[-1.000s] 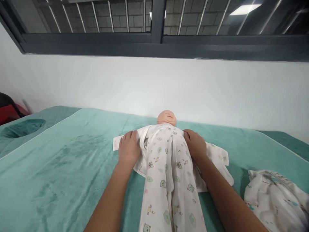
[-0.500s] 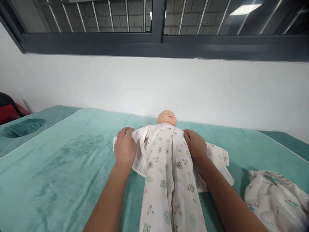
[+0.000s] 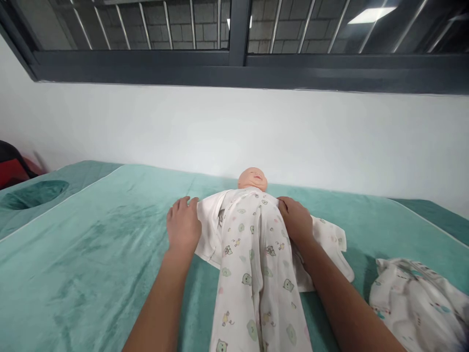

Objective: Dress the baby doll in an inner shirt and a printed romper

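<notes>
1. Nearest, one crumpled cloth (image 3: 414, 298) lies on the bed (image 3: 91, 254) at your right, apart from the doll (image 3: 252, 178)
2. Your left hand (image 3: 183, 222) and right hand (image 3: 296, 220) lie flat and open, gripping nothing, on the one wrap (image 3: 256, 264), each side of the doll
3. This looks like the smoothing step; a fold would first need a pinch on the wrap edge
4. Farthest, the one doll lies in mid-bed, head toward the wall

No text, number or sign is showing legibly. The printed garment (image 3: 252, 254) lying between the left hand (image 3: 183, 225) and the right hand (image 3: 296, 222) is carrying only small animal figures, no letters.
</notes>
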The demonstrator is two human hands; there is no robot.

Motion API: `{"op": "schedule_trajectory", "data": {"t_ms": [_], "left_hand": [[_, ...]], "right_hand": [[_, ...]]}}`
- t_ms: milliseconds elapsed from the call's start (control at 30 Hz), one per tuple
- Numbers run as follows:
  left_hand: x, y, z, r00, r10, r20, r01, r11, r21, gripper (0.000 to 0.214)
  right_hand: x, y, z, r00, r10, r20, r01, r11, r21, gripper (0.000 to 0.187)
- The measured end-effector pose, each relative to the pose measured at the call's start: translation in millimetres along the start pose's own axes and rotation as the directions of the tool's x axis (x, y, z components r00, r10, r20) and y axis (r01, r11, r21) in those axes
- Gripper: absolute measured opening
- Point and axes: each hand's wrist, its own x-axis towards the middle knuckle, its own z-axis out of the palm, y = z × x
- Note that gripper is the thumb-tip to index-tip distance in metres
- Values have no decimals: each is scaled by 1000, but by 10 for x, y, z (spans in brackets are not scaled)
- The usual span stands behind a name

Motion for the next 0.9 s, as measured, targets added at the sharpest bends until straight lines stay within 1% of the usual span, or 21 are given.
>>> {"op": "schedule_trajectory", "data": {"t_ms": [67, 133, 233, 300, 367, 433, 500, 567, 667, 733, 767, 833, 900], "left_hand": [[-4, -8, -35, 998, -12, -54, 13, 1000, 21, 59], [-9, 13, -60, 994, -6, -105, 7, 1000, 6, 60], [-7, 92, -59, 987, 24, -162, -43, 992, -116, 57], [6, 162, -18, 985, 73, -155, -106, 970, -218, 50], [27, 229, 53, 979, 161, -122, -190, 941, -282, 43], [48, 287, 137, 963, 252, -95, -269, 916, -297, 40], [65, 330, 210, 952, 293, -86, -305, 911, -276, 41], [82, 354, 254, 959, 268, -87, -282, 929, -240, 40], [133, 341, 256, 969, 234, -76, -244, 952, -183, 39], [195, 299, 232, 979, 205, -15, -205, 967, -152, 39], [232, 271, 220, 985, 170, 31, -164, 976, -143, 40], [309, 213, 205, 989, 87, 120, -71, 988, -135, 41], [370, 168, 212, 986, 41, 161, -18, 990, -141, 41]], "right_hand": [[1, -6, -2, 1000, -1, 0, 1, 1000, 3, 37], [-1, -11, -3, 1000, 6, 4, -6, 1000, 9, 37], [-4, -9, 1, 1000, 13, 2, -13, 1000, 15, 37], [-4, -2, 7, 1000, 7, -2, -7, 1000, 15, 37], [-2, 4, 13, 1000, -1, -6, 1, 1000, 13, 37], [1, 8, 16, 1000, -2, -10, 2, 1000, 9, 37], [2, 7, 16, 1000, 6, -5, -6, 1000, 5, 38], [0, 1, 13, 1000, 12, 2, -12, 1000, 6, 37], [-5, -5, -1, 1000, 0, 7, 0, 1000, 6, 37], [-3, 12, -12, 1000, -10, 17, 10, 1000, 4, 38], [2, 32, -16, 1000, -2, 25, 1, 1000, 5, 38], [18, 101, -20, 998, 47, 38, -48, 999, 13, 38], [38, 195, -17, 991, 124, 45, -125, 992, 25, 38]]}}
